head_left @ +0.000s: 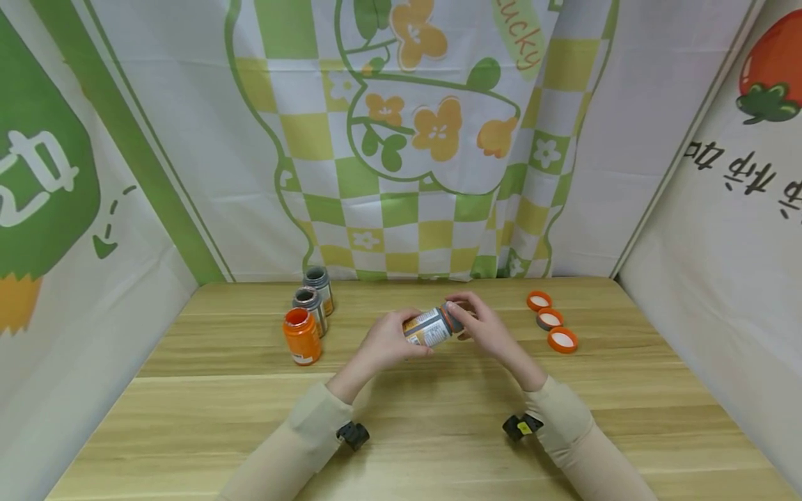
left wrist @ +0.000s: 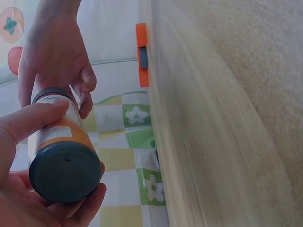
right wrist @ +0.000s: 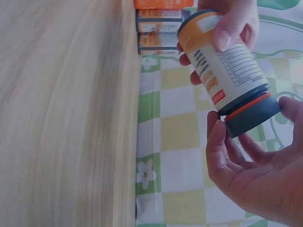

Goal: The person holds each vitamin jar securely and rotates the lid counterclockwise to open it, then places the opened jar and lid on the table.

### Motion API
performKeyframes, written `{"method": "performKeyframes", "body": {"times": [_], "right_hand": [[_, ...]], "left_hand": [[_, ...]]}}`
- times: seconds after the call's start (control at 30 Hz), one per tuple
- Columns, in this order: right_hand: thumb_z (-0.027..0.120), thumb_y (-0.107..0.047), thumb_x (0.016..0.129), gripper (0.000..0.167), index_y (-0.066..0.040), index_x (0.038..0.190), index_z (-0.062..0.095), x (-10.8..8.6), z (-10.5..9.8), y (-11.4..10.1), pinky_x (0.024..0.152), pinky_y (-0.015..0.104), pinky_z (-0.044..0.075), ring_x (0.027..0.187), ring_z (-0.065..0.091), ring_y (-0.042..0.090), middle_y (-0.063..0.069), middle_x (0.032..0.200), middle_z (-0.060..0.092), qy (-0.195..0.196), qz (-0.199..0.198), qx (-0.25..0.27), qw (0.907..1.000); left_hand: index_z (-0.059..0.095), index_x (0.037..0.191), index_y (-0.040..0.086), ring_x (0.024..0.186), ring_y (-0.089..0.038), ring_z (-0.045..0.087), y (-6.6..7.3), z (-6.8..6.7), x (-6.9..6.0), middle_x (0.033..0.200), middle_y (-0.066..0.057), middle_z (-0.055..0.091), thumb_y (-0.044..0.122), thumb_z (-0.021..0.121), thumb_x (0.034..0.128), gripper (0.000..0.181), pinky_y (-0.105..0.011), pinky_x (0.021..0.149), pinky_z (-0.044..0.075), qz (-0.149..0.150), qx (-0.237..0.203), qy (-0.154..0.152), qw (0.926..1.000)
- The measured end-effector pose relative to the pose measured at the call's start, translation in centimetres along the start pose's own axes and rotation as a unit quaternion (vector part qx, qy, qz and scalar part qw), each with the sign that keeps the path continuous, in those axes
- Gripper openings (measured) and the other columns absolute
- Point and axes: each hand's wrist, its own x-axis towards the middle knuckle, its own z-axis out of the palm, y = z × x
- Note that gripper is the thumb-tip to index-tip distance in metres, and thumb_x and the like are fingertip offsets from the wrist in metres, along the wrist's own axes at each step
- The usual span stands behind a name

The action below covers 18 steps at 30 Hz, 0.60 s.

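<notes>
A grey pill bottle (head_left: 429, 328) with a white and orange label is held tilted above the middle of the table. My left hand (head_left: 388, 339) grips its body, thumb on the label in the left wrist view, where the dark base (left wrist: 66, 172) faces the camera. At the other end is a dark grey screw cap (right wrist: 253, 116) with an orange line at its lower edge. My right hand (head_left: 487, 332) pinches this cap between thumb and fingertips in the right wrist view. The cap sits on the bottle's neck.
At the left stand an orange bottle (head_left: 303, 339) and two grey bottles (head_left: 318, 316), all uncapped, in a row. To the right, several caps lie with white insides up: an orange cap (head_left: 562, 340), a grey-edged cap (head_left: 549, 319) and another orange cap (head_left: 539, 300). A patterned curtain hangs behind the table.
</notes>
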Motion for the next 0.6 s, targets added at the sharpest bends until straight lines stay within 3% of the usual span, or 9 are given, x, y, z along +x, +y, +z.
{"method": "performKeyframes", "body": {"times": [0.2, 0.47, 0.6], "right_hand": [[0.053, -0.033, 0.096, 0.044, -0.004, 0.128, 0.05, -0.05, 0.13, -0.35, 0.076, 0.041, 0.054, 0.096, 0.06, 0.024, 0.022, 0.126, 0.054, -0.005, 0.036, 0.021, 0.9991], [0.059, -0.03, 0.093, 0.041, -0.003, 0.125, 0.055, 0.06, 0.41, -0.22, 0.074, 0.032, 0.054, 0.09, 0.061, 0.018, 0.021, 0.118, 0.057, 0.021, 0.031, 0.035, 0.9987], [0.059, -0.029, 0.093, 0.042, -0.002, 0.126, 0.054, 0.09, 0.42, -0.13, 0.075, 0.032, 0.054, 0.091, 0.061, 0.018, 0.022, 0.119, 0.056, 0.015, 0.026, 0.043, 0.9986]], "left_hand": [[0.061, 0.119, 0.011, 0.081, -0.015, 0.059, 0.25, 0.12, -0.27, 0.102, -0.005, 0.067, 0.026, 0.086, 0.0653, 0.061, -0.03, 0.068, 0.05, 0.004, 0.013, 0.02, 0.9997], [0.06, 0.122, 0.01, 0.081, -0.016, 0.06, 0.33, 0.2, -0.42, 0.104, -0.007, 0.066, 0.024, 0.085, 0.0659, 0.063, -0.029, 0.068, 0.05, 0.003, 0.02, 0.033, 0.9993], [0.061, 0.121, 0.01, 0.08, -0.016, 0.06, 0.35, 0.14, -0.47, 0.103, -0.007, 0.067, 0.025, 0.085, 0.0659, 0.062, -0.029, 0.067, 0.05, 0.006, 0.024, 0.037, 0.999]]}}
